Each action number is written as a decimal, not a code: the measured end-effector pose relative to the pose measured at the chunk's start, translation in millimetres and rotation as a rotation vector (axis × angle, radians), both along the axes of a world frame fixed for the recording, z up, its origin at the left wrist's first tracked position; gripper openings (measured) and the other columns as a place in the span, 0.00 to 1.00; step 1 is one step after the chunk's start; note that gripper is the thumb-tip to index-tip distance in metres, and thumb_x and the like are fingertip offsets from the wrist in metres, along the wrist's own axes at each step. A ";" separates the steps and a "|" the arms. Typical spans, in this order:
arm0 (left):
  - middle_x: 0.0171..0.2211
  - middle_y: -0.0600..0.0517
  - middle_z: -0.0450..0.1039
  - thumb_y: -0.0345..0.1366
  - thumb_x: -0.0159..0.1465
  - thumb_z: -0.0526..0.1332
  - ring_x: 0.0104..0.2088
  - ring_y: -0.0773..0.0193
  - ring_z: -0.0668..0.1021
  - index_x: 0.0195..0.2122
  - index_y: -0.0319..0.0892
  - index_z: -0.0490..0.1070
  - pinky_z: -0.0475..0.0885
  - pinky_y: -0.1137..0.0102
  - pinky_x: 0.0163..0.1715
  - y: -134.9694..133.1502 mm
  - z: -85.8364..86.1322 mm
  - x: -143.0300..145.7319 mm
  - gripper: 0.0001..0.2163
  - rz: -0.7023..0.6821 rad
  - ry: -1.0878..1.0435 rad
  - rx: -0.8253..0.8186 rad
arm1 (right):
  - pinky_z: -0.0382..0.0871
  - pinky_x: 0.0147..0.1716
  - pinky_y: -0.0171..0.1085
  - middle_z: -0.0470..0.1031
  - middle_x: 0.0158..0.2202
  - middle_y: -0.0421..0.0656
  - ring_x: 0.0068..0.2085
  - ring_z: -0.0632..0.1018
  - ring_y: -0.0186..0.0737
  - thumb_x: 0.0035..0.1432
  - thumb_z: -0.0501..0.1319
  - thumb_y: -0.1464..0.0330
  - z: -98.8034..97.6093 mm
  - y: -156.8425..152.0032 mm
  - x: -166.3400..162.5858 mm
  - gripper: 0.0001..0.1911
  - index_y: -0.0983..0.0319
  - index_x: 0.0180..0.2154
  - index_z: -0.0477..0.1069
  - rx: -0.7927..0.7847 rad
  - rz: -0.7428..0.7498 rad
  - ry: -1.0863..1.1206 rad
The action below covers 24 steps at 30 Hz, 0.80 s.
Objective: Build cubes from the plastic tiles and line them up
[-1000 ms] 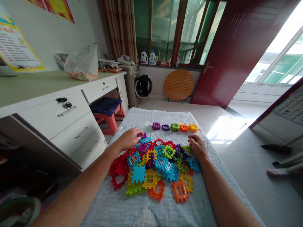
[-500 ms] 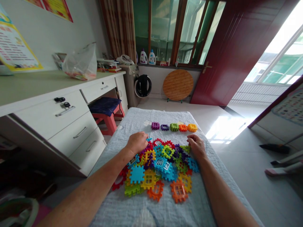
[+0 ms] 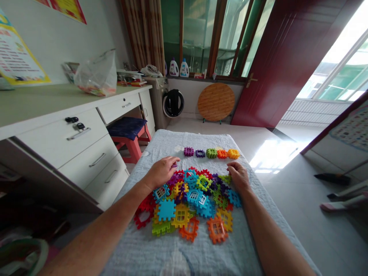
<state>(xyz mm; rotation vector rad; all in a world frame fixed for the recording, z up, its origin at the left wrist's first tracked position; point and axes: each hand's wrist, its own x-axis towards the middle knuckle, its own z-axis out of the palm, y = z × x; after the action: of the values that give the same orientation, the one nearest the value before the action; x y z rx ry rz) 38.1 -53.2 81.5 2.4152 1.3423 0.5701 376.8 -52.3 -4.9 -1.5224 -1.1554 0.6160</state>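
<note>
A heap of colourful plastic interlocking building blocks (image 3: 180,215), flat toothed squares with several window-shaped ones, lies on the cloth between my arms. My left hand (image 3: 162,170) is at the heap's far left edge, its fingers closed on a purple block (image 3: 174,165) that shows only as a sliver by the fingertips. At the far right edge rests my right hand (image 3: 239,175), fingers curled in and no block seen in them. A lime-green block (image 3: 225,179) lies just beside it. Beyond the hands stand small stacks in a row: purple (image 3: 189,151), dark purple (image 3: 200,153), green (image 3: 211,153), orange (image 3: 222,154) and yellow (image 3: 233,154).
The blocks lie on a table covered by a pale blue cloth (image 3: 172,138). To the left are a white desk (image 3: 86,140) and a red stool (image 3: 132,147) with a dark seat. A washing machine (image 3: 158,97), a round wooden tabletop (image 3: 216,102) and a red door (image 3: 270,69) stand behind.
My left hand has drawn back to the left from the heap's top, and a bit of purple block now shows at its fingertips. My right hand has hardly moved.
</note>
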 end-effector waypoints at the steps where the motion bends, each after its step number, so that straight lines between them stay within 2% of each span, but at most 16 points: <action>1: 0.45 0.46 0.74 0.32 0.59 0.55 0.46 0.58 0.75 0.49 0.41 0.70 0.66 0.66 0.49 1.8 -0.9 -6.4 0.17 0.043 0.034 0.049 | 0.62 0.22 0.35 0.72 0.22 0.39 0.22 0.69 0.36 0.43 0.58 0.63 -0.4 0.3 0.1 0.11 0.61 0.30 0.72 0.000 -0.002 0.000; 3: 0.46 0.46 0.74 0.36 0.59 0.56 0.47 0.56 0.75 0.48 0.41 0.71 0.67 0.66 0.49 4.7 -3.0 -17.9 0.15 0.058 0.111 0.054 | 0.62 0.22 0.35 0.72 0.22 0.39 0.22 0.69 0.36 0.43 0.58 0.63 -1.2 0.8 0.3 0.11 0.61 0.30 0.72 0.002 -0.003 0.001; 6: 0.44 0.47 0.76 0.47 0.57 0.60 0.45 0.54 0.76 0.45 0.43 0.72 0.68 0.66 0.44 5.3 -8.0 -26.4 0.18 0.076 0.238 -0.066 | 0.62 0.22 0.35 0.72 0.22 0.39 0.22 0.69 0.36 0.43 0.58 0.63 -1.3 0.9 0.5 0.11 0.61 0.30 0.72 0.004 0.000 0.004; 9: 0.44 0.45 0.76 0.58 0.53 0.61 0.45 0.51 0.76 0.46 0.44 0.71 0.68 0.66 0.41 1.8 -15.1 -21.4 0.27 0.150 0.327 -0.134 | 0.62 0.22 0.35 0.72 0.22 0.39 0.22 0.68 0.35 0.43 0.58 0.64 -0.6 0.3 0.7 0.11 0.61 0.30 0.72 0.002 0.004 -0.003; 11: 0.44 0.45 0.76 0.59 0.50 0.62 0.45 0.50 0.77 0.46 0.44 0.70 0.68 0.66 0.40 -1.4 -20.3 -14.1 0.29 0.177 0.358 -0.137 | 0.62 0.22 0.34 0.72 0.22 0.39 0.22 0.68 0.35 0.43 0.58 0.64 -0.8 0.1 1.1 0.11 0.61 0.31 0.72 0.003 0.007 -0.006; 17: 0.40 0.45 0.77 0.46 0.51 0.63 0.41 0.50 0.78 0.50 0.43 0.65 0.68 0.65 0.37 -9.4 -29.0 -0.5 0.26 0.211 0.361 -0.063 | 0.62 0.22 0.34 0.71 0.22 0.39 0.22 0.69 0.35 0.44 0.58 0.64 -4.3 1.7 3.1 0.11 0.61 0.31 0.72 0.009 0.010 0.003; 20: 0.39 0.46 0.77 0.38 0.53 0.61 0.41 0.52 0.78 0.51 0.43 0.64 0.68 0.66 0.38 -8.9 -25.1 -2.1 0.23 0.219 0.316 -0.037 | 0.62 0.22 0.34 0.71 0.23 0.39 0.22 0.69 0.35 0.44 0.58 0.64 -5.2 2.2 3.6 0.11 0.62 0.31 0.72 0.002 0.009 -0.001; 24: 0.38 0.50 0.76 0.31 0.56 0.55 0.39 0.60 0.78 0.43 0.43 0.68 0.68 0.70 0.39 6.7 -12.8 -11.7 0.13 0.115 0.104 -0.095 | 0.62 0.23 0.35 0.72 0.23 0.39 0.23 0.69 0.35 0.44 0.58 0.64 -4.4 1.5 3.2 0.11 0.62 0.31 0.72 -0.003 0.010 -0.013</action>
<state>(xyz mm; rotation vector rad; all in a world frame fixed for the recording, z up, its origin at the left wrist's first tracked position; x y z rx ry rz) 26.4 -46.5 68.7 2.3319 1.5232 0.4040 380.1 -50.8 -9.2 -1.5256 -1.1727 0.6155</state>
